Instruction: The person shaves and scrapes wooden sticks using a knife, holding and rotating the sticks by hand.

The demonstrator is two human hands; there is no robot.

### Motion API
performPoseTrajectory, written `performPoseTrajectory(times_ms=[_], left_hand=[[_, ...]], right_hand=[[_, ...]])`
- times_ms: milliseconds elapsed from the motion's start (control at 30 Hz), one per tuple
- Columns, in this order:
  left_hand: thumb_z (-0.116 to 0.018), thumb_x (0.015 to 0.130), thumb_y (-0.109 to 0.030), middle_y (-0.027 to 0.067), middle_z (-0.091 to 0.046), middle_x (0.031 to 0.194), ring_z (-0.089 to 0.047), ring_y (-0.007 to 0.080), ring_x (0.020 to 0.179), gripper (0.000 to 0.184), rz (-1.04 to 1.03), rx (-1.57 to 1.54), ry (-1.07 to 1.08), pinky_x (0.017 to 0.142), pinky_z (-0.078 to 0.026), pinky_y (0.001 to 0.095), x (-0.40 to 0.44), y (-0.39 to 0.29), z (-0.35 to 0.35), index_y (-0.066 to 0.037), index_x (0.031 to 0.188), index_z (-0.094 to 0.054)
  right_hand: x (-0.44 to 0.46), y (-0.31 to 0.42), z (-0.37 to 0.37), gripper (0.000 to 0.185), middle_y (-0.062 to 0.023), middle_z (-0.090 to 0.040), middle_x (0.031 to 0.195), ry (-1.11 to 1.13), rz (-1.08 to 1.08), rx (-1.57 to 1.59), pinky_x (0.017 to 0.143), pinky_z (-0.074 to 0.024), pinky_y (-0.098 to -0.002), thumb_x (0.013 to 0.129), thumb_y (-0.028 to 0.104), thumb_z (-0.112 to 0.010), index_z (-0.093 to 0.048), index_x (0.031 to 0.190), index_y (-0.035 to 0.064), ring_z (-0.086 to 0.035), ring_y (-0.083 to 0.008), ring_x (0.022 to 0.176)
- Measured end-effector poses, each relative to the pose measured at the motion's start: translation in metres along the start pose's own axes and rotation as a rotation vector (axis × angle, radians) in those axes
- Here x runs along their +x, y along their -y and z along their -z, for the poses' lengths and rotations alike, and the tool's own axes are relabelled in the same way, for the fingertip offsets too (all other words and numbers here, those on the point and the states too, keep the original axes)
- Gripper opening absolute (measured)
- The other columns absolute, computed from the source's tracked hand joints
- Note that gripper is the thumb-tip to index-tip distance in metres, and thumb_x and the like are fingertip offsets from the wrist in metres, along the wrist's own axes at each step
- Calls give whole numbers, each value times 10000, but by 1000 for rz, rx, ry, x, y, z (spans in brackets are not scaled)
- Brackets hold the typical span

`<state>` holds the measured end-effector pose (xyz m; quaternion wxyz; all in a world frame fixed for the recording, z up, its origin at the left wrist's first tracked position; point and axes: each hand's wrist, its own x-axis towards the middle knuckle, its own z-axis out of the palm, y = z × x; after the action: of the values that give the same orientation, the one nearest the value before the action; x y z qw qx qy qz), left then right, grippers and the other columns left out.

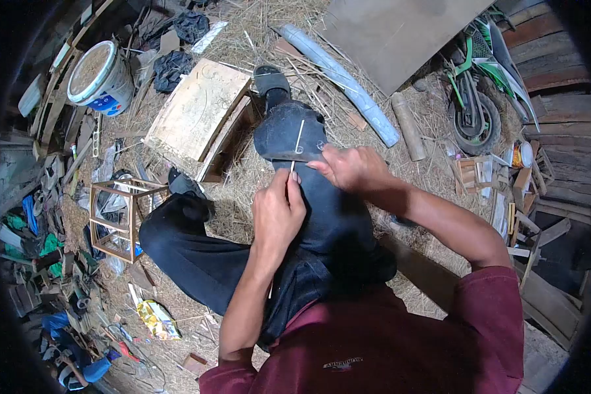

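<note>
My left hand (279, 210) is closed, thumb and fingers pinching a thin pale wooden stick (300, 134) that lies lengthwise over my dark-trousered knee. Closed near the knee's right side, my right hand (351, 167) grips what looks like a knife (289, 157). Its dark, narrow blade lies crosswise over the stick, just beyond my left fingertips. The handle is hidden in my fist. A small curl, perhaps a shaving, shows where stick and blade meet.
A wooden box (197, 111) stands left of my knee, near a slatted wooden frame (121, 220) and a white bucket (98, 79). A grey pipe (348, 85) lies ahead on straw. A green motorbike (476, 98) is at right. Another person (75, 361) is at lower left.
</note>
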<state>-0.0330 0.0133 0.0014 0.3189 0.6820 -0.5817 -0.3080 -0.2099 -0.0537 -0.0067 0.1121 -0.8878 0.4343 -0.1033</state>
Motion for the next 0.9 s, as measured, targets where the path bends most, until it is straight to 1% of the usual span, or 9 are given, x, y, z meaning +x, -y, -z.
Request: performPoseTrajectory(times_ms=[67,167,300,333,433,467,567,633,900], left_hand=[[-506,945,-135,234,-623,715,-648,382,643,184,-18,-25,-30,554,-466,419,-7,3,1,7,910,-617],[-521,924,-127,237,-636,723,-624,433,649,136,10,-49,2,569,-474,517,-20,2,5,-16,931,-599],[-497,919,-66,212,-637,707,-644,389,629,122,45,-66,74,555,-493,451,-57,-7,18,-21,905,-610],[-491,944,-82,133,-594,605,-588,241,465,146,62,-114,62,462,-427,364,-68,-5,18,-25,880,-609],[-489,976,-132,18,-506,542,-411,70,429,187,172,-323,87,417,-300,285,-61,13,14,-33,875,-612],[-474,996,-170,-55,-434,565,-322,7,512,235,253,-444,131,441,-225,246,-53,14,11,-35,868,-617],[-458,999,-165,-64,-427,586,-340,14,527,247,237,-709,158,464,-247,234,-17,14,-4,-31,855,-608],[-450,1003,-165,-68,-405,599,-335,15,540,253,206,-674,121,477,-247,233,2,17,-17,-31,845,-594],[-433,1021,-211,-69,-374,581,-323,25,514,285,293,-686,275,465,-231,234,-35,15,15,-45,830,-563]], right_hand=[[-2,2,1,431,-150,-568,516,0,0,-49,400,-469,-463,928,472,-540,-551,826,53,-595,-362,453],[-3,2,-2,430,-151,-565,513,-32,-35,-67,399,-468,-461,930,472,-538,-542,815,57,-597,-363,455],[4,-3,-1,410,-160,-563,520,12,-205,-25,411,-470,-467,938,447,-539,-525,811,58,-600,-379,479],[6,-5,-2,403,-162,-562,522,30,-258,-21,417,-470,-471,940,440,-539,-520,814,58,-600,-384,487],[-1,-4,1,380,-175,-567,539,18,-145,40,439,-471,-490,951,423,-524,-519,846,58,-604,-398,514],[-2,-2,1,380,-176,-567,540,17,-106,56,442,-471,-494,953,422,-520,-518,849,57,-604,-398,515],[-10,0,-2,385,-177,-569,543,48,-19,88,447,-469,-503,957,426,-508,-521,851,56,-605,-400,517],[-8,0,-3,396,-176,-574,544,76,13,86,444,-470,-503,958,435,-500,-528,847,56,-604,-402,515],[8,-6,0,410,-189,-584,559,55,-214,11,471,-476,-518,972,445,-466,-532,852,58,-611,-412,543]])
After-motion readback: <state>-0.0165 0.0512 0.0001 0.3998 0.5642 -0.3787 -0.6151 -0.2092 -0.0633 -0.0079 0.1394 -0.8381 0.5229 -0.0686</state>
